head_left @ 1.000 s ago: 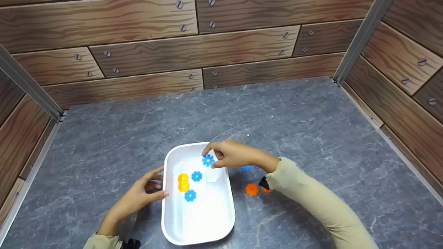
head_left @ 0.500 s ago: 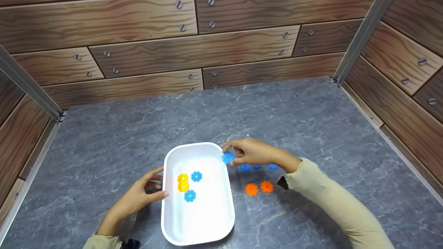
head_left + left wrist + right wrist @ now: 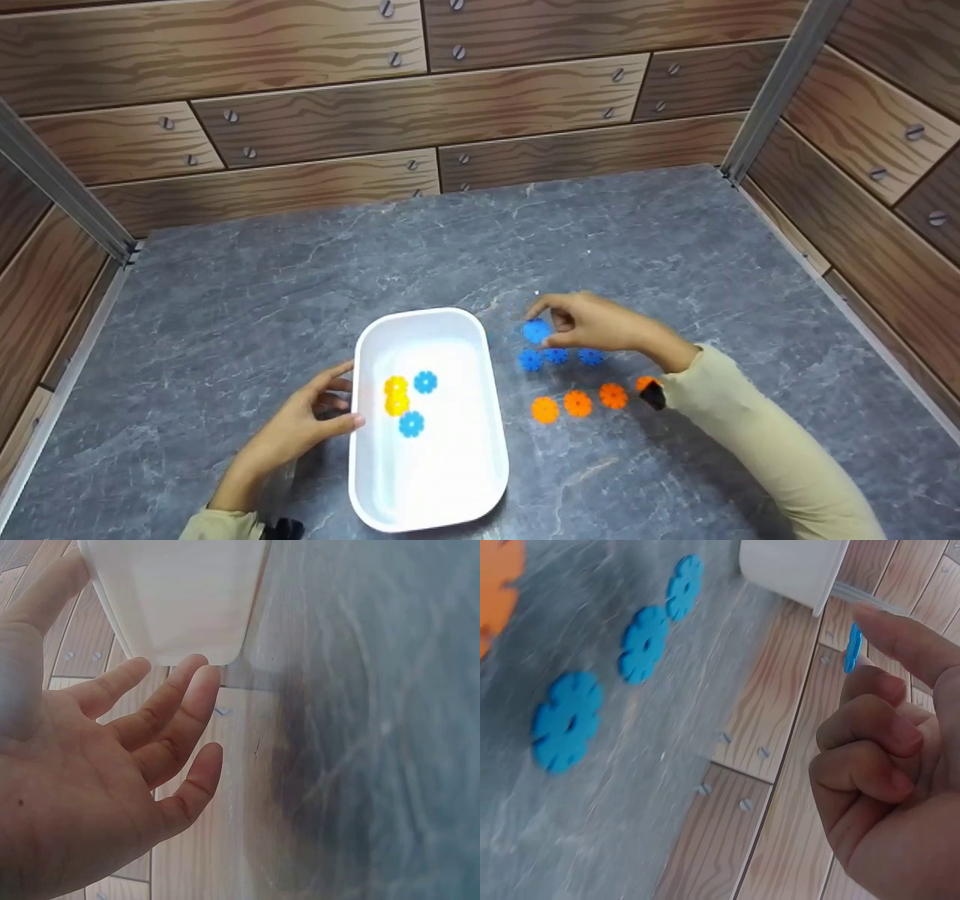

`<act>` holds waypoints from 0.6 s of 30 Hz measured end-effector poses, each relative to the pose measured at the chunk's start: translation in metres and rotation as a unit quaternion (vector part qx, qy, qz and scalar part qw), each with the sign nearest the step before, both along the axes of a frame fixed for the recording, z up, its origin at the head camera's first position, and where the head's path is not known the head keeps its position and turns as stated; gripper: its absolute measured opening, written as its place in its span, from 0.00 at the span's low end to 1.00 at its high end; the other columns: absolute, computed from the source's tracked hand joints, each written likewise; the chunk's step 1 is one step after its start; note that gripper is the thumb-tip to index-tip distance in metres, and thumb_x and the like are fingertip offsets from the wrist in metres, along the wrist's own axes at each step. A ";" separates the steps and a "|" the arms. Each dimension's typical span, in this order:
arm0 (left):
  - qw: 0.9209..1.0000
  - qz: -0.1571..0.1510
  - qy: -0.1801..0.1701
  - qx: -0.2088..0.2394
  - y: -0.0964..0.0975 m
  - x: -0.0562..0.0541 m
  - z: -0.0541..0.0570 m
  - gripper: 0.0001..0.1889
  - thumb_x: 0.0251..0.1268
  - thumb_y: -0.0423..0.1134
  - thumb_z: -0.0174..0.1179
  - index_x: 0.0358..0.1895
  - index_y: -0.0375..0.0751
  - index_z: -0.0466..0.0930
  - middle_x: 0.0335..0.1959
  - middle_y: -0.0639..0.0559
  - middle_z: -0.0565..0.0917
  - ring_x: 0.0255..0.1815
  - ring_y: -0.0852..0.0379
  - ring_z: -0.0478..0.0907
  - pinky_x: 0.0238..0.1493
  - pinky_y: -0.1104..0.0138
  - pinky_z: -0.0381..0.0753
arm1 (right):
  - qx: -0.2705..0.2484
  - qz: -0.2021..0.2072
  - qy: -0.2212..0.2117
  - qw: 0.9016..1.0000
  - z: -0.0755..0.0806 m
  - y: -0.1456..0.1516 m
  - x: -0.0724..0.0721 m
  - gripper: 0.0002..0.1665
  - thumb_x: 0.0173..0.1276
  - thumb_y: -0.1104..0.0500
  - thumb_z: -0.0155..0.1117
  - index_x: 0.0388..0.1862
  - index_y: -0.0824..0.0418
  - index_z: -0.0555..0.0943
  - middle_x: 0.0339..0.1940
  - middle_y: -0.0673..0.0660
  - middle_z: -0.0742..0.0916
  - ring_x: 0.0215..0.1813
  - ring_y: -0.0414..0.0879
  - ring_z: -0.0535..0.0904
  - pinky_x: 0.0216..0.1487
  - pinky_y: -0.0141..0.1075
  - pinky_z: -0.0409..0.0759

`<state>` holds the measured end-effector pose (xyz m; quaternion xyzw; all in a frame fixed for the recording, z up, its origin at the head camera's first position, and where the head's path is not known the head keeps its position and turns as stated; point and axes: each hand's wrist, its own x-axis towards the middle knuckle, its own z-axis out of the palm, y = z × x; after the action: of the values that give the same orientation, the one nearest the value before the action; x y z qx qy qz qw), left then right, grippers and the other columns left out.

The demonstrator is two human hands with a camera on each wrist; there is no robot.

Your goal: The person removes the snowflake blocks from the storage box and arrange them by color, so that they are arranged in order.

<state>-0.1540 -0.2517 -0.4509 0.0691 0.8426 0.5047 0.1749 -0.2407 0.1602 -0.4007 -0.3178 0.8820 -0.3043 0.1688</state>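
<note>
A white tray (image 3: pixel 439 480) stands on the table, holding two yellow and two blue flower-shaped discs. At its left side is my left hand (image 3: pixel 289 424), thumb at the rim and the other fingers loosely spread along the wall; the left wrist view shows the palm bare and the fingertips by the tray wall (image 3: pixel 180 600). Right of the tray, my right hand (image 3: pixel 596 322) pinches a blue notched disc (image 3: pixel 535 331) between thumb and index finger, seen edge-on in the right wrist view (image 3: pixel 853 649). Just below it lies a row of three blue discs (image 3: pixel 531 360).
Several orange notched discs (image 3: pixel 577 403) form a row nearer the front, the rightmost partly behind the black wrist strap (image 3: pixel 654 395). Wood-patterned walls (image 3: pixel 420 112) enclose the grey marbled table (image 3: pixel 315 277) at the back and sides.
My right hand has carried the blue disc from above the tray rightward, over the table near the blue row. More orange and blue discs have come into sight. The left hand has stayed put.
</note>
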 end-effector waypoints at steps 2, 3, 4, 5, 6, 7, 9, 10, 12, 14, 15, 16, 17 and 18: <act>1.000 0.001 0.000 -0.001 0.000 0.000 0.000 0.43 0.58 0.45 0.68 0.75 0.40 0.56 0.61 0.37 0.73 0.51 0.50 0.74 0.53 0.55 0.74 | 0.001 -0.007 -0.002 1.000 -0.002 0.007 -0.001 0.20 0.66 0.58 0.65 0.57 0.58 0.78 0.21 0.47 0.69 0.23 0.39 0.62 0.30 0.31 0.66; 1.000 0.000 0.001 0.000 -0.001 0.000 -0.001 0.43 0.58 0.45 0.68 0.75 0.40 0.56 0.61 0.37 0.72 0.51 0.50 0.74 0.54 0.55 0.74 | 0.003 -0.014 -0.005 1.000 -0.003 0.011 -0.002 0.20 0.67 0.57 0.65 0.57 0.58 0.78 0.21 0.47 0.69 0.23 0.39 0.61 0.29 0.31 0.65; 1.000 -0.002 0.002 0.001 -0.001 0.000 -0.001 0.43 0.58 0.45 0.68 0.75 0.40 0.56 0.61 0.37 0.72 0.51 0.50 0.74 0.54 0.55 0.74 | 0.005 -0.020 -0.009 1.000 -0.004 0.014 -0.002 0.20 0.67 0.57 0.65 0.57 0.58 0.78 0.21 0.47 0.69 0.22 0.39 0.61 0.29 0.31 0.65; 1.000 -0.003 0.005 0.001 -0.001 0.000 -0.001 0.43 0.58 0.45 0.68 0.74 0.40 0.56 0.62 0.37 0.72 0.51 0.50 0.74 0.55 0.55 0.74 | 0.006 -0.025 -0.013 1.000 -0.005 0.018 -0.002 0.21 0.67 0.57 0.65 0.58 0.58 0.77 0.21 0.47 0.69 0.22 0.39 0.61 0.29 0.31 0.65; 1.000 -0.006 0.008 0.002 -0.001 0.000 -0.002 0.43 0.58 0.44 0.68 0.74 0.39 0.56 0.62 0.37 0.72 0.51 0.50 0.74 0.55 0.55 0.74 | 0.006 -0.031 -0.018 0.999 -0.006 0.022 -0.002 0.21 0.67 0.57 0.65 0.58 0.59 0.77 0.20 0.47 0.69 0.22 0.38 0.60 0.29 0.31 0.64; 1.000 -0.009 0.010 0.003 -0.001 0.000 -0.002 0.43 0.58 0.44 0.68 0.74 0.39 0.56 0.62 0.36 0.72 0.51 0.50 0.74 0.55 0.55 0.74 | 0.005 -0.036 -0.022 0.999 -0.007 0.026 -0.003 0.22 0.67 0.57 0.65 0.59 0.59 0.77 0.20 0.47 0.69 0.21 0.38 0.60 0.28 0.31 0.64; 1.000 -0.013 0.014 0.004 -0.002 0.000 -0.002 0.43 0.58 0.44 0.68 0.74 0.38 0.55 0.62 0.36 0.72 0.51 0.50 0.74 0.56 0.55 0.74 | 0.004 -0.043 -0.028 0.999 -0.010 0.033 -0.003 0.23 0.66 0.57 0.65 0.59 0.60 0.77 0.20 0.47 0.68 0.21 0.37 0.59 0.28 0.30 0.64; 1.000 -0.013 0.016 0.003 -0.002 0.000 -0.002 0.43 0.58 0.44 0.68 0.74 0.38 0.56 0.61 0.36 0.73 0.51 0.51 0.74 0.56 0.55 0.75 | 0.004 -0.045 -0.028 0.999 -0.011 0.037 -0.003 0.23 0.66 0.58 0.65 0.59 0.61 0.76 0.20 0.47 0.68 0.21 0.37 0.59 0.28 0.30 0.65; 1.000 -0.013 0.016 0.003 -0.002 0.000 -0.002 0.43 0.58 0.44 0.68 0.74 0.38 0.56 0.61 0.36 0.73 0.51 0.51 0.75 0.55 0.55 0.75 | 0.006 -0.047 -0.022 0.999 -0.014 0.044 -0.004 0.23 0.66 0.58 0.66 0.59 0.63 0.77 0.20 0.47 0.69 0.21 0.36 0.60 0.27 0.30 0.65; 1.000 -0.011 0.015 0.001 -0.001 0.000 -0.002 0.43 0.58 0.44 0.68 0.74 0.38 0.56 0.61 0.36 0.73 0.51 0.51 0.75 0.55 0.55 0.75 | 0.008 -0.052 -0.020 0.998 -0.017 0.051 -0.004 0.23 0.66 0.59 0.66 0.58 0.63 0.77 0.21 0.48 0.70 0.21 0.36 0.60 0.27 0.30 0.65; 1.000 -0.010 0.014 0.001 -0.001 -0.001 -0.001 0.43 0.58 0.44 0.68 0.74 0.38 0.56 0.61 0.36 0.73 0.51 0.50 0.75 0.55 0.55 0.75 | 0.009 -0.056 -0.019 0.998 -0.019 0.054 -0.004 0.23 0.66 0.59 0.66 0.58 0.64 0.77 0.21 0.48 0.71 0.21 0.35 0.61 0.27 0.30 0.65; 1.000 -0.009 0.013 0.000 -0.001 -0.001 -0.001 0.43 0.58 0.44 0.68 0.74 0.38 0.56 0.61 0.36 0.73 0.51 0.50 0.75 0.55 0.55 0.75 | 0.010 -0.059 -0.019 0.998 -0.021 0.057 -0.004 0.23 0.66 0.59 0.66 0.58 0.64 0.76 0.21 0.48 0.71 0.21 0.35 0.62 0.27 0.30 0.66; 1.000 -0.009 0.013 -0.001 -0.001 -0.001 -0.001 0.43 0.58 0.44 0.68 0.74 0.39 0.56 0.61 0.36 0.73 0.51 0.50 0.75 0.55 0.55 0.75 | 0.012 -0.062 -0.019 0.998 -0.022 0.060 -0.004 0.23 0.65 0.59 0.66 0.58 0.64 0.76 0.21 0.48 0.72 0.21 0.36 0.62 0.27 0.30 0.66; 1.000 -0.008 0.013 -0.003 0.000 -0.001 -0.001 0.43 0.58 0.44 0.68 0.74 0.39 0.56 0.61 0.36 0.73 0.51 0.50 0.75 0.55 0.55 0.75 | 0.012 -0.065 -0.021 0.998 -0.024 0.063 -0.004 0.23 0.65 0.59 0.66 0.58 0.65 0.76 0.21 0.48 0.73 0.21 0.36 0.63 0.28 0.30 0.66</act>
<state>-0.1546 -0.2520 -0.4515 0.0816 0.8455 0.5002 0.1681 -0.2443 0.2233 -0.4246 -0.2512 0.9005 -0.3109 0.1711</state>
